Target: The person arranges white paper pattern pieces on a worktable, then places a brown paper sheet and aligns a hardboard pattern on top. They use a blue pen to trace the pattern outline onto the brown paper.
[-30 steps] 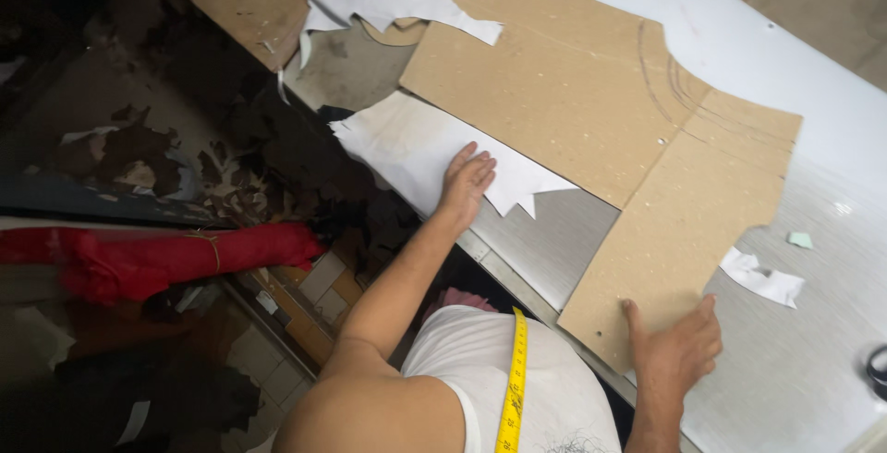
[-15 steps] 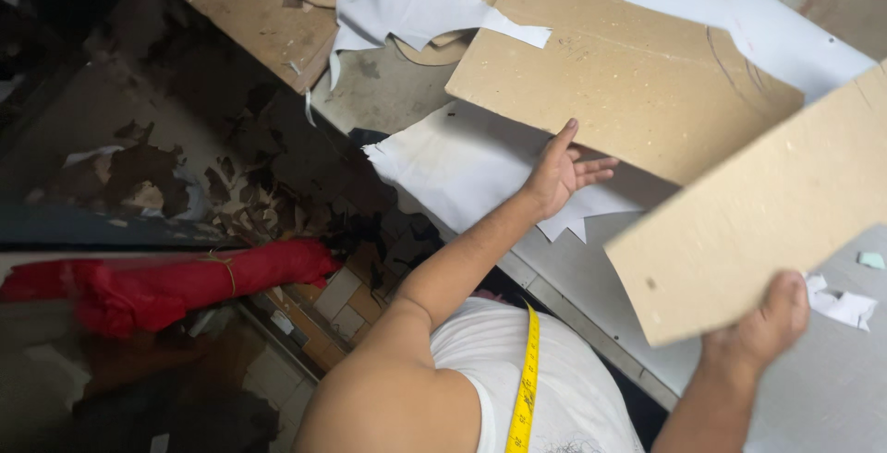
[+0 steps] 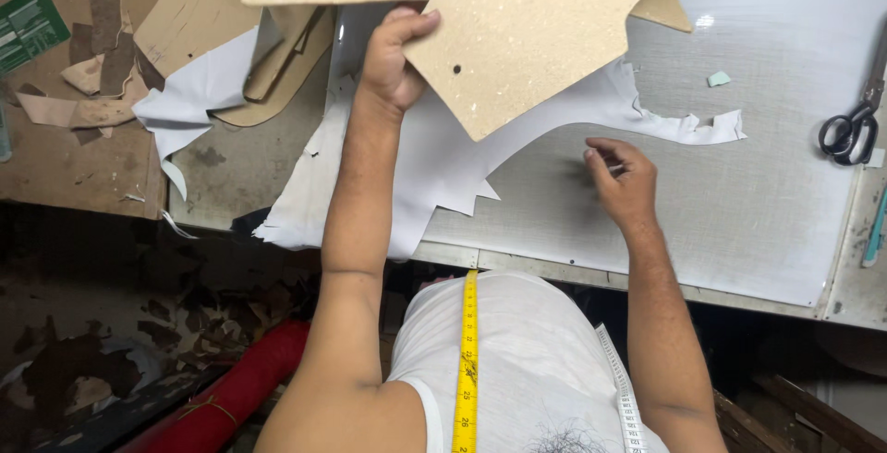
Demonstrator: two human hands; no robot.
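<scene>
Lifting the tan cardboard pattern piece [image 3: 531, 37] calls for a firm edge grip and a flat carry, so it does not drag the white cut sheet [image 3: 480, 148] beneath. The left hand [image 3: 393, 60] is closed on the pattern's left edge, thumb over the top face, holding it above the table. The right hand [image 3: 624, 181], at four o'clock from the left, has its fingertips pinched together, touching or just above the grey cutting mat [image 3: 739, 222]; whether it holds anything cannot be told. Black-handled scissors [image 3: 850, 125] lie at three o'clock, well apart. A yellow measuring tape [image 3: 469, 361] hangs at six o'clock.
</scene>
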